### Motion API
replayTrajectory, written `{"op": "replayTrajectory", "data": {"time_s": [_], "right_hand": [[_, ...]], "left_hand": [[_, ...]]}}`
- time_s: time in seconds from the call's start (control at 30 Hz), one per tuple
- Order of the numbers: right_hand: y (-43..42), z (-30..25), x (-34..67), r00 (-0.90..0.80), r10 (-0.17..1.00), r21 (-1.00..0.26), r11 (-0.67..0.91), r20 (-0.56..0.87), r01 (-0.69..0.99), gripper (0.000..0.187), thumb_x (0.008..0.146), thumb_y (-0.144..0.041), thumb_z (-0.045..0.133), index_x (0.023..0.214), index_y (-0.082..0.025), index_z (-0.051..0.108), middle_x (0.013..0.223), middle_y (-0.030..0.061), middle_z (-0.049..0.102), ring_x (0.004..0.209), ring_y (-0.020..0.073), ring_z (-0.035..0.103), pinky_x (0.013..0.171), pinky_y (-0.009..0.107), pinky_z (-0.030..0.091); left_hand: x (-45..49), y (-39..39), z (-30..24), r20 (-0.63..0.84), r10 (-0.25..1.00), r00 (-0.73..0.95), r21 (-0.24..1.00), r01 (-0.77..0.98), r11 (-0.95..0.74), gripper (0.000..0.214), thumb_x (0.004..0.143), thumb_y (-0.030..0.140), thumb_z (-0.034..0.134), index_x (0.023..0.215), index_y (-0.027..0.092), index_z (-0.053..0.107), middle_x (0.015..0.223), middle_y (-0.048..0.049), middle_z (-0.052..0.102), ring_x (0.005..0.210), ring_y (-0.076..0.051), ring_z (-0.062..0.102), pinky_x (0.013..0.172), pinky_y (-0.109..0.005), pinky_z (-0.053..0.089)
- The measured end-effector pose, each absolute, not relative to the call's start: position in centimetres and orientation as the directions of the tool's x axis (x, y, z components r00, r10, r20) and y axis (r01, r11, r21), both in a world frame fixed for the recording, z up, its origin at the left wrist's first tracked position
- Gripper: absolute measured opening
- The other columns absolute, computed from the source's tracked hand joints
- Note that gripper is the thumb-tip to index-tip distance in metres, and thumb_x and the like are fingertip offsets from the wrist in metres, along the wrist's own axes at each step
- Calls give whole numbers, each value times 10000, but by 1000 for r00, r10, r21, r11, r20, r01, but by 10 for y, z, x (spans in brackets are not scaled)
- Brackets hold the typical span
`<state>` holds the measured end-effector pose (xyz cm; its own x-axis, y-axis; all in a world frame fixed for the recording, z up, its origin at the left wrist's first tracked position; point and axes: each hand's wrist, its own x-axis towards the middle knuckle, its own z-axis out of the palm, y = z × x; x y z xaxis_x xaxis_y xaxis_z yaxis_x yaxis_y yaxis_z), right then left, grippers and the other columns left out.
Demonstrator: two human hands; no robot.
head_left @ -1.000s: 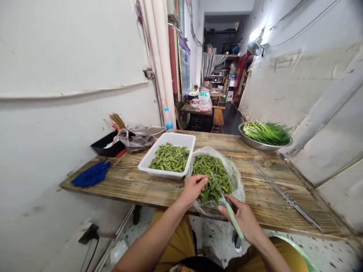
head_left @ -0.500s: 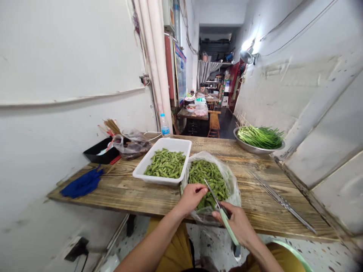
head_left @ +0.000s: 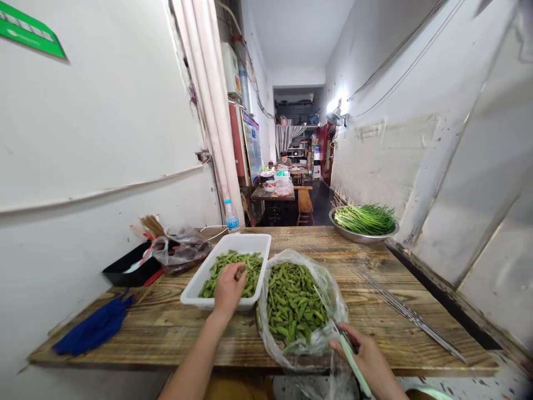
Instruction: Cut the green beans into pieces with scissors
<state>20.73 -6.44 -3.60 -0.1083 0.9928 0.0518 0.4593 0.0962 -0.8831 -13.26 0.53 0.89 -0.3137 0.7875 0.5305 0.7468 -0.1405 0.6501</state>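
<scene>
Over the white plastic tray (head_left: 190,297) hovers my left hand (head_left: 230,284), its fingers curled together above the green soybean pods (head_left: 245,259) inside. Whatever those fingers pinch, if anything, is too small or hidden to make out. My right hand (head_left: 363,355) grips a pair of scissors (head_left: 348,355) with pale green handles. The scissors' blades point up and left across the right side of a clear plastic bag (head_left: 336,286). More green pods (head_left: 296,303) fill that open bag, which sits just right of the tray.
A metal bowl (head_left: 366,239) of long green stalks (head_left: 366,219) stands at the back right. Metal skewers (head_left: 416,319) lie on the right. At left are a blue cloth (head_left: 94,328), a black box (head_left: 127,269) and a bottle (head_left: 231,216). Farther back, a person (head_left: 284,161) sits.
My left hand has moved from the bag leftward to above the tray. My right hand, still holding the scissors, has shifted down and right. The camera view has tilted upward.
</scene>
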Motion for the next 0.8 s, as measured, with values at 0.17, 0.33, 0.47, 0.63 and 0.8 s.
{"op": "replayTrajectory", "data": {"time_s": [0.17,0.33,0.47,0.63,0.8], "right_hand": [[-49,-51,245,110,990,-911,38,90,410,500,655,-470,665,1005,-113,668,929,117,736,891,280,673,797,322,518],[-16,-69,283,373,915,-879,-44,156,475,563,652,-538,604,997,-98,666,862,125,748,865,278,689,721,284,546],[1,-87,296,409,857,-802,9,314,598,498,692,-490,578,1031,-136,666,845,92,755,784,247,710,637,246,554],[4,-104,289,187,858,-606,169,479,778,404,759,-403,562,1072,-163,649,941,98,741,817,239,708,698,269,561],[1,-107,283,46,863,-497,245,503,832,336,790,-274,531,1106,-208,625,1053,86,707,930,219,677,820,300,538]], "left_hand": [[-159,13,1,547,800,-248,498,864,-72,286,826,380,440,825,159,621,811,-62,622,753,-184,560,740,-294,420],[-144,10,-14,431,876,-217,375,926,45,469,872,462,330,558,178,531,573,-27,569,583,-149,522,577,-243,339],[-136,9,-13,357,904,-233,274,952,137,512,887,469,276,561,184,550,617,-52,622,618,-167,565,570,-249,332],[-135,9,-8,264,936,-232,249,954,166,528,888,475,240,646,204,623,721,-59,685,706,-189,622,615,-253,389],[-138,11,-9,208,956,-208,268,952,149,505,858,495,279,762,224,694,848,-48,723,799,-206,652,706,-257,464]]}}
